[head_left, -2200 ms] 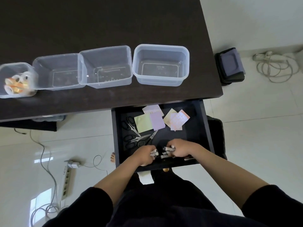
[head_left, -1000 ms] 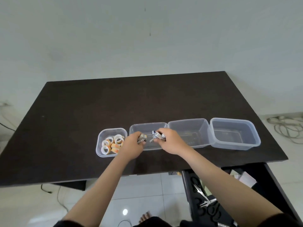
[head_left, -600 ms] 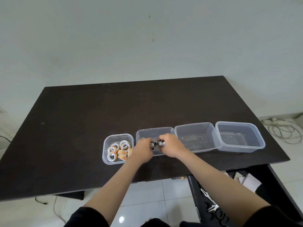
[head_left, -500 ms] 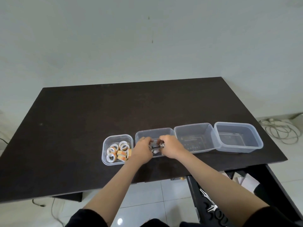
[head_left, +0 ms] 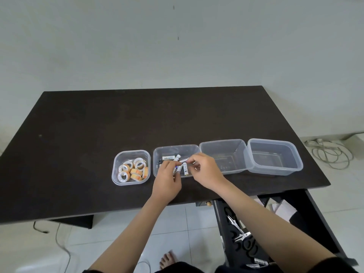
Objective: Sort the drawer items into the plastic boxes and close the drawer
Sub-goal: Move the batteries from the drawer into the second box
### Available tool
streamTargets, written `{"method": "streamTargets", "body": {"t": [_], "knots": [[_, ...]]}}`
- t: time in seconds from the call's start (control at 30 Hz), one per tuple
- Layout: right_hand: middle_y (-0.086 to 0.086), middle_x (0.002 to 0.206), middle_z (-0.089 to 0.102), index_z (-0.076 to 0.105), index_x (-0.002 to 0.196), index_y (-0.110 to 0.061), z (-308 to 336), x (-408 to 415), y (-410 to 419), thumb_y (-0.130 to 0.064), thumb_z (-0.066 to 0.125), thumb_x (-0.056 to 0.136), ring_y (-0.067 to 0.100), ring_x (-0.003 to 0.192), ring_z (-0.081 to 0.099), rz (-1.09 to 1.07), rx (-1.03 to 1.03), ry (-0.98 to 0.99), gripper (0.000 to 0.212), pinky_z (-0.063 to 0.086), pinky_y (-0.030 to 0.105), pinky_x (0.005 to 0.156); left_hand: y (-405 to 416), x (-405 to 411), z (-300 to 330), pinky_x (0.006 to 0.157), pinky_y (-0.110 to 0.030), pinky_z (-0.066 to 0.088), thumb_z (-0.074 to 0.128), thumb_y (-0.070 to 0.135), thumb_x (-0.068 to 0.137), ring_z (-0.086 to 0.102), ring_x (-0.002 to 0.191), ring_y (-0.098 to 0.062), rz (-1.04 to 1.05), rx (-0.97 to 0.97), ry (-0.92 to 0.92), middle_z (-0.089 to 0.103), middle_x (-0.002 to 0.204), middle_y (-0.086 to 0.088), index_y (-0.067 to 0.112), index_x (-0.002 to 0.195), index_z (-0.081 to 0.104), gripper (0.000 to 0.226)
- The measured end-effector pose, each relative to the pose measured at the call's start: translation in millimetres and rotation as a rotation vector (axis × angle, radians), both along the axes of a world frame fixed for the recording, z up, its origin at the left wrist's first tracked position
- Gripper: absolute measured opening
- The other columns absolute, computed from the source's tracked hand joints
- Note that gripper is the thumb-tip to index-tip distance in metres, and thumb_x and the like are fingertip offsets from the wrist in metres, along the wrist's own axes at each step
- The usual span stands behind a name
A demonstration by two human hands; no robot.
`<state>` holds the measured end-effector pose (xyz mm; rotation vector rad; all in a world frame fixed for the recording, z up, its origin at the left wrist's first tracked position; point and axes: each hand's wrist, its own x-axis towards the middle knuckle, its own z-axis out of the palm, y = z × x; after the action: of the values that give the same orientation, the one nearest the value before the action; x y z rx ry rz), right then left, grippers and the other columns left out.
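Orange-and-white tape rolls (head_left: 132,170) in a clear box (head_left: 116,174), white-labelled batteries (head_left: 185,168), dark brown table (head_left: 137,119)

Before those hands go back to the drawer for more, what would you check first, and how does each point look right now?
1. Batteries inside second box: ok; some lie in it.
2. Left hand emptied: not ok; batteries at its fingertips.
3. Right hand emptied: cannot tell.
4. Tape rolls kept apart in first box: ok.
5. Third box and fourth box free: ok.
6. Drawer open, scissors waiting: ok.
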<state>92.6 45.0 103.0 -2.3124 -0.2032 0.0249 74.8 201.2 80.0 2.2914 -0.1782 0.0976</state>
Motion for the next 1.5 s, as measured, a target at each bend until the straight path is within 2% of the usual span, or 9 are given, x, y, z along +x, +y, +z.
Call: {"method": "streamTargets", "body": {"t": [0.17, 0.3, 0.47, 0.7, 0.8, 0.97, 1.13, 1.43, 1.5], "knots": [[0.001, 0.088, 0.064, 0.07, 0.09, -0.01, -11, -29, -34, -0.005, 0.066, 0.081, 0.011, 0.074, 0.062, 0.042, 0.043, -0.039, 0.011, 0.052, 0.017, 0.071, -33, -30, -15, 0.073, -0.026, 0.047, 0.054, -0.002, 0.082, 0.057, 0.087, -0.021, 0.032, -0.052, -0.097, 0.058, 0.099, -0.003, 0.007, 0.102, 0.063, 0.023], [-0.006, 0.084, 0.059, 0.07, 0.09, -0.012, -25, -56, -83, -0.007, 0.065, 0.081, 0.001, 0.066, 0.053, 0.071, -0.013, 0.048, 0.012, 0.045, 0.013, 0.066, -80, -60, -34, 0.076, -0.031, 0.052, 0.052, 0.003, 0.082, 0.059, 0.091, -0.021, 0.046, -0.082, -0.038, 0.059, 0.099, 0.0, 0.009, 0.099, 0.064, 0.022], [-0.001, 0.085, 0.064, 0.07, 0.089, -0.014, -56, -86, -161, -0.007, 0.064, 0.081, 0.014, 0.071, 0.06, 0.069, -0.098, 0.227, 0.012, 0.052, 0.027, 0.07, -144, -101, -52, 0.08, -0.025, 0.049, 0.052, 0.005, 0.086, 0.058, 0.094, -0.015, -0.017, -0.082, 0.141, 0.059, 0.102, 0.001, 0.011, 0.103, 0.065, 0.022], [0.002, 0.092, 0.066, 0.067, 0.094, -0.015, -121, -143, -275, -0.015, 0.061, 0.083, 0.017, 0.084, 0.061, 0.13, -0.332, 0.575, 0.013, 0.052, 0.031, 0.077, -222, -152, -99, 0.087, -0.028, 0.049, 0.053, 0.015, 0.087, 0.059, 0.094, -0.019, -0.206, 0.041, 0.613, 0.058, 0.103, -0.002, 0.015, 0.107, 0.061, 0.022], [0.002, 0.088, 0.063, 0.068, 0.094, -0.013, -137, -157, -311, -0.014, 0.062, 0.081, 0.02, 0.087, 0.061, 0.118, -0.391, 0.669, 0.014, 0.053, 0.031, 0.079, -244, -164, -115, 0.088, -0.03, 0.048, 0.052, 0.021, 0.088, 0.059, 0.101, -0.024, -0.251, 0.192, 0.771, 0.061, 0.112, -0.008, 0.012, 0.11, 0.059, 0.024], [0.008, 0.11, 0.059, 0.06, 0.109, -0.017, -159, -165, -353, -0.019, 0.062, 0.082, 0.025, 0.099, 0.06, 0.075, -0.529, 0.761, 0.026, 0.051, 0.033, 0.083, -263, -175, -133, 0.08, -0.036, 0.048, 0.051, 0.031, 0.088, 0.058, 0.11, -0.03, -0.308, 0.599, 1.005, 0.058, 0.121, -0.01, 0.012, 0.118, 0.052, 0.035], [0.009, 0.115, 0.044, 0.046, 0.108, -0.024, -170, -170, -360, -0.016, 0.061, 0.081, 0.026, 0.083, 0.056, 0.16, -0.586, 0.891, 0.032, 0.048, 0.034, 0.074, -272, -175, -141, 0.092, -0.033, 0.047, 0.055, 0.032, 0.087, 0.055, 0.116, -0.024, -0.302, 0.498, 1.048, 0.058, 0.127, -0.003, 0.023, 0.127, 0.047, 0.042], [0.007, 0.128, 0.047, 0.03, 0.134, -0.033, -181, -181, -338, -0.017, 0.067, 0.077, 0.029, 0.104, 0.058, 0.278, -0.4, 0.865, 0.07, 0.052, 0.04, 0.084, -292, -182, -143, 0.105, -0.032, 0.04, 0.062, 0.027, 0.086, 0.051, 0.123, -0.025, -0.295, 0.278, 1.062, 0.049, 0.138, -0.009, 0.029, 0.139, 0.039, 0.058], [0.006, 0.131, 0.044, 0.032, 0.132, -0.037, -182, -181, -335, -0.02, 0.066, 0.077, 0.031, 0.106, 0.058, 0.314, -0.428, 0.846, 0.067, 0.052, 0.041, 0.084, -297, -181, -143, 0.106, -0.032, 0.039, 0.059, 0.022, 0.087, 0.049, 0.126, -0.026, -0.301, 0.27, 1.075, 0.047, 0.14, -0.01, 0.029, 0.144, 0.034, 0.062]]}}
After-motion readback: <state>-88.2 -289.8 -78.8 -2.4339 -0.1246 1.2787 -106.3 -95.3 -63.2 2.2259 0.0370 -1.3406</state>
